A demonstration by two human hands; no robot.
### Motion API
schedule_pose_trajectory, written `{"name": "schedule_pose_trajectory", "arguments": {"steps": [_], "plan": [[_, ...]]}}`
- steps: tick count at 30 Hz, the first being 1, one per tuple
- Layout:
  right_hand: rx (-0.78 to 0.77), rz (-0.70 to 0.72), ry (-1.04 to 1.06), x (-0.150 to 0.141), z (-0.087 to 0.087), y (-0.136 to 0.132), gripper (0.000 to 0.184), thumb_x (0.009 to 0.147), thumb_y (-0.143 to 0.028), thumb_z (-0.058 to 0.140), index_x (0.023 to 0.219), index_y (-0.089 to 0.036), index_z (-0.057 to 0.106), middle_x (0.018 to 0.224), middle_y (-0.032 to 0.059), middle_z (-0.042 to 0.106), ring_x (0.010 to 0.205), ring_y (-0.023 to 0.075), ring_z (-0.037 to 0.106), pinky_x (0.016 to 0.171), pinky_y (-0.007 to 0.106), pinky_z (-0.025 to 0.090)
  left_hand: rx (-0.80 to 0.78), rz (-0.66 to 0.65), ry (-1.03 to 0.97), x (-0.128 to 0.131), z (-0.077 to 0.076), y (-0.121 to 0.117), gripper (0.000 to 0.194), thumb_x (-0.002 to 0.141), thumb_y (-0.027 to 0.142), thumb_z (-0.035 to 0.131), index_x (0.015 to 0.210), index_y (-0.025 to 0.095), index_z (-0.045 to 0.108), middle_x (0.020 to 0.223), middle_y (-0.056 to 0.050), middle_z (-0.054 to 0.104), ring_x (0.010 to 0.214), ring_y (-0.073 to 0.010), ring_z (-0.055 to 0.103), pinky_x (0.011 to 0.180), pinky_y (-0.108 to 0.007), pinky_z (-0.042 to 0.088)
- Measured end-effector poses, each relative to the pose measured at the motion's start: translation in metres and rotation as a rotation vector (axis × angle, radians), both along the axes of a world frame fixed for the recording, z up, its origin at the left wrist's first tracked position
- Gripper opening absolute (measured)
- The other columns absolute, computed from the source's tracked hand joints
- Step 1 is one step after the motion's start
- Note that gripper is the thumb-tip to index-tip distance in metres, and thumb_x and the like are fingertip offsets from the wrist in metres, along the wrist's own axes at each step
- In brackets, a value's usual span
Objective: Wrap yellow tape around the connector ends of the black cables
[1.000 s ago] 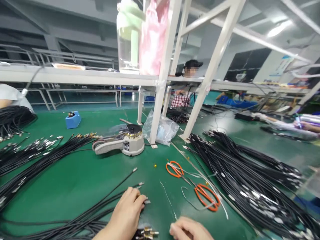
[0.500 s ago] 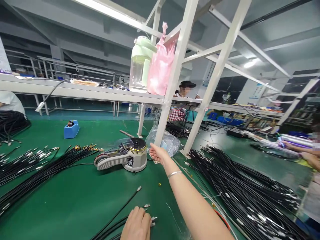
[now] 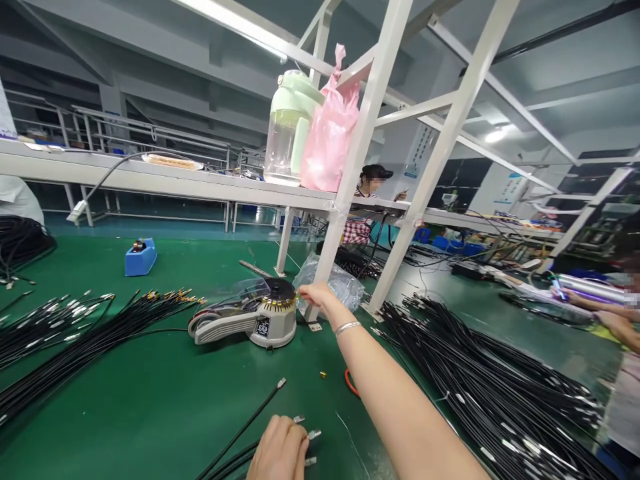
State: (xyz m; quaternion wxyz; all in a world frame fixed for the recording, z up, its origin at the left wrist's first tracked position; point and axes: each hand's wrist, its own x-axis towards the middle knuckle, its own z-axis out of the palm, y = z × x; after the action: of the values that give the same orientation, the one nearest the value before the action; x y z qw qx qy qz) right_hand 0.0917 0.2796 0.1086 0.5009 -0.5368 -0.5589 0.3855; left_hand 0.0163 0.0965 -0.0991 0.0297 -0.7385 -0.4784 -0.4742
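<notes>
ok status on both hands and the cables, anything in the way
Right hand at dispenser, contact unclear. Left hand over cables, tips poking out beyond it. Right forearm blocks view of part of an orange loop.

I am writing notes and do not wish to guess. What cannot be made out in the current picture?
Head view, all items:
Right hand by the grey tape dispenser: whether it pinches anything, too small to tell.
Left hand over black cables: its grip, hidden beneath it; bottom edge cuts off the forearm.
Red loop: the rest, hidden by the right forearm.
Pink bag: contents, hidden by the bag itself.
</notes>
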Motion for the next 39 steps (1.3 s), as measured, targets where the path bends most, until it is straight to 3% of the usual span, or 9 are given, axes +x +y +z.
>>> {"name": "schedule_pose_trajectory", "arguments": {"steps": [3, 5, 8, 11, 14, 17, 23, 33, 39], "plan": [[-0.006, 0.001, 0.022, 0.020, 0.007, -0.018, 0.021, 0.090, -0.027, 0.056, 0.106, -0.013, 0.061, 0.109, 0.0058, 0.062, 0.092, 0.0204, 0.062, 0.077, 0.036, 0.053, -0.051, -0.088, -0.078, -0.008, 0.022, -0.011, 0.023, 0.091, 0.013, 0.040, 0.104, 0.019, 0.058, 0.082, -0.006, 0.064, 0.074, -0.0171, 0.061, 0.068, -0.027, 0.051], [0.007, 0.001, 0.066, 0.039, -0.005, -0.052, 0.017, 0.086, -0.025, 0.062, 0.096, -0.011, 0.065, 0.098, 0.0064, 0.066, 0.089, 0.0187, 0.063, 0.078, 0.035, 0.052, -0.077, -0.089, -0.148, -0.011, 0.036, -0.016, 0.028, 0.092, 0.014, 0.040, 0.114, 0.019, 0.056, 0.087, -0.007, 0.065, 0.080, -0.0178, 0.061, 0.073, -0.030, 0.051], [-0.015, 0.027, 0.159, 0.060, -0.047, -0.134, 0.020, 0.083, -0.030, 0.062, 0.086, -0.012, 0.070, 0.083, 0.0068, 0.071, 0.081, 0.0190, 0.065, 0.078, 0.033, 0.051, -0.115, -0.104, -0.230, -0.011, 0.049, -0.021, 0.026, 0.091, 0.016, 0.044, 0.112, 0.020, 0.060, 0.085, -0.006, 0.065, 0.080, -0.0172, 0.060, 0.074, -0.031, 0.050], [-0.127, 0.053, 0.433, 0.061, -0.100, -0.216, 0.028, 0.078, -0.039, 0.067, 0.094, -0.017, 0.072, 0.099, 0.0104, 0.072, 0.093, 0.0251, 0.065, 0.083, 0.039, 0.051, -0.130, -0.117, -0.253, -0.009, 0.056, -0.027, 0.024, 0.091, 0.015, 0.046, 0.107, 0.021, 0.063, 0.081, -0.004, 0.064, 0.077, -0.0165, 0.059, 0.072, -0.030, 0.050], [-0.178, 0.048, 0.574, 0.049, -0.138, -0.259, 0.034, 0.076, -0.043, 0.069, 0.103, -0.023, 0.072, 0.113, 0.0098, 0.068, 0.107, 0.0278, 0.060, 0.092, 0.041, 0.048, -0.115, -0.120, -0.222, -0.009, 0.062, -0.035, 0.023, 0.089, 0.013, 0.049, 0.104, 0.020, 0.065, 0.082, -0.004, 0.064, 0.076, -0.0158, 0.058, 0.069, -0.028, 0.049], [-0.139, 0.074, 0.654, 0.039, -0.150, -0.270, 0.034, 0.077, -0.044, 0.068, 0.107, -0.028, 0.070, 0.125, 0.0067, 0.062, 0.116, 0.0278, 0.055, 0.096, 0.041, 0.047, -0.102, -0.129, -0.171, -0.011, 0.068, -0.043, 0.023, 0.089, 0.011, 0.049, 0.104, 0.019, 0.064, 0.081, -0.003, 0.063, 0.076, -0.0148, 0.055, 0.068, -0.027, 0.048], [-0.103, 0.080, 0.736, 0.030, -0.148, -0.273, 0.033, 0.078, -0.041, 0.069, 0.109, -0.029, 0.070, 0.124, 0.0061, 0.063, 0.116, 0.0278, 0.055, 0.096, 0.041, 0.047, -0.095, -0.140, -0.090, -0.013, 0.073, -0.050, 0.034, 0.088, 0.007, 0.045, 0.115, 0.022, 0.059, 0.090, -0.004, 0.062, 0.083, -0.0163, 0.055, 0.072, -0.029, 0.047], [-0.137, 0.111, 0.757, 0.029, -0.139, -0.270, 0.030, 0.078, -0.036, 0.069, 0.107, -0.028, 0.070, 0.124, 0.0042, 0.063, 0.117, 0.0260, 0.055, 0.099, 0.038, 0.046, -0.113, -0.194, -0.155, -0.012, 0.084, -0.052, 0.020, 0.087, 0.003, 0.047, 0.089, 0.021, 0.056, 0.080, 0.000, 0.062, 0.076, -0.0129, 0.055, 0.070, -0.026, 0.045], [-0.168, 0.081, 0.786, 0.030, -0.134, -0.266, 0.028, 0.077, -0.028, 0.069, 0.105, -0.023, 0.072, 0.118, 0.0066, 0.066, 0.113, 0.0269, 0.057, 0.099, 0.040, 0.044, -0.065, -0.225, -0.159, -0.012, 0.083, -0.051, 0.023, 0.087, 0.001, 0.046, 0.091, 0.020, 0.058, 0.082, -0.001, 0.063, 0.078, -0.0128, 0.055, 0.070, -0.026, 0.046]]}}
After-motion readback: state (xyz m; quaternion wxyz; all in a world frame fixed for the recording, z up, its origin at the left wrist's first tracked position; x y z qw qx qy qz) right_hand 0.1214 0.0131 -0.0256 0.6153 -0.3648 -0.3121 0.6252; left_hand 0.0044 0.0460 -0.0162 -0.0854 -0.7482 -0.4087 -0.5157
